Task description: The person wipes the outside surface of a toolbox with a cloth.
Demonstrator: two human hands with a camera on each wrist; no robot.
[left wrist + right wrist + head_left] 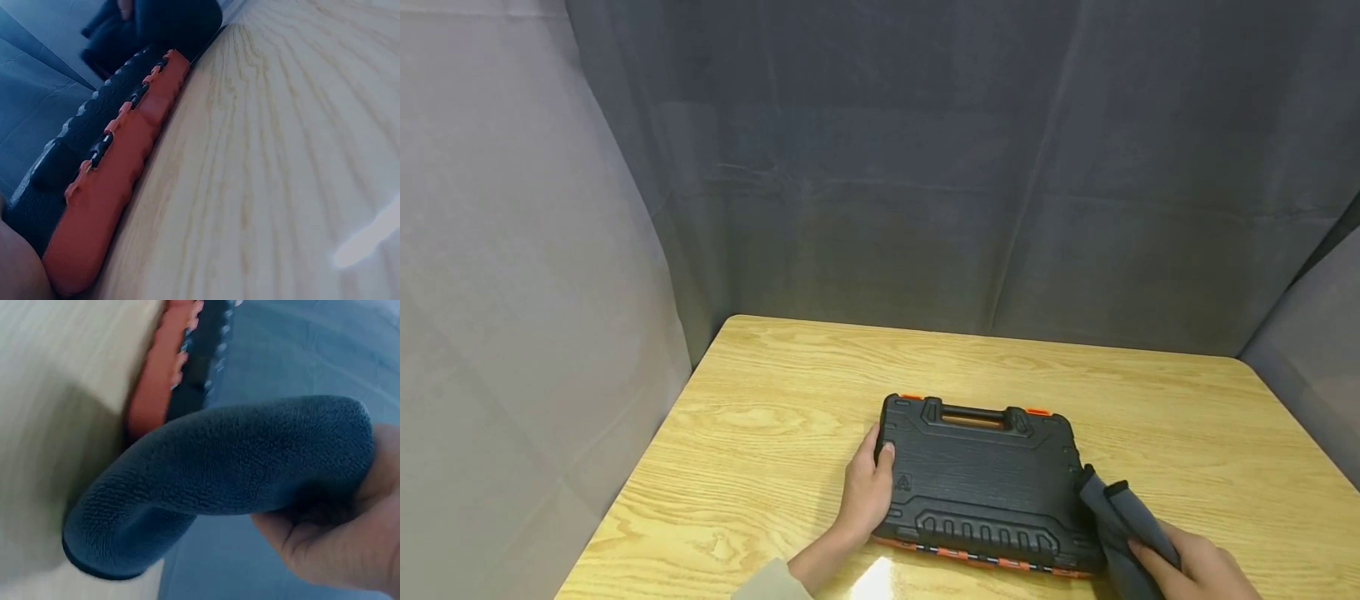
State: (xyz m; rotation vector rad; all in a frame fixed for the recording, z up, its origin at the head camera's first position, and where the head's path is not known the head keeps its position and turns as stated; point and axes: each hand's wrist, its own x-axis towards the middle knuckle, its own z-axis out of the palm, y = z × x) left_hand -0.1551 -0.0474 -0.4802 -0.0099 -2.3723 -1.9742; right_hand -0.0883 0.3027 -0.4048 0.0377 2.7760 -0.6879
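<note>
A black plastic tool case (977, 475) with an orange lower half lies flat on the wooden table, its handle toward the far side. My left hand (867, 487) grips the case's left edge, thumb on the lid and fingers down the side. In my right hand (1202, 562) is a folded dark grey cloth (1123, 525), pinched between thumb and fingers at the case's right end. The right wrist view shows the fuzzy cloth (237, 459) drooping beside the case's orange side (153, 394). Along the hinge side (119, 175), the left wrist view shows orange and black hinge pieces.
The light wooden table (760, 392) has rounded far corners. A dark grey curtain (880, 183) hangs behind it, with pale fabric panels (535, 275) at the left and right. Light glares off the table near its front edge.
</note>
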